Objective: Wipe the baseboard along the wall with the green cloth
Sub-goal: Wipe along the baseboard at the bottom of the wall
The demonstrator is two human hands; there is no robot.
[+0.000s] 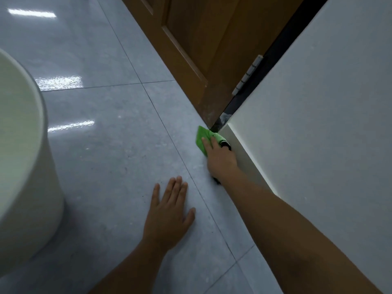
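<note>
right hand (220, 160): pressing the green cloth (203, 139) flat at the baseboard (244, 153) end, right by the door (201, 49) corner
left hand (169, 213): open, palm down on floor (106, 145), holding nothing
tip imo: keep cloth tight vs the baseboard, long even strokes, lean on the left hand

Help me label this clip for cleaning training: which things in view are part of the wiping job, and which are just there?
Part of the job:
green cloth
baseboard
right hand, pressing the cloth
wall

Just there:
left hand, flat on the floor
wooden door
door hinge
white round tub
</note>
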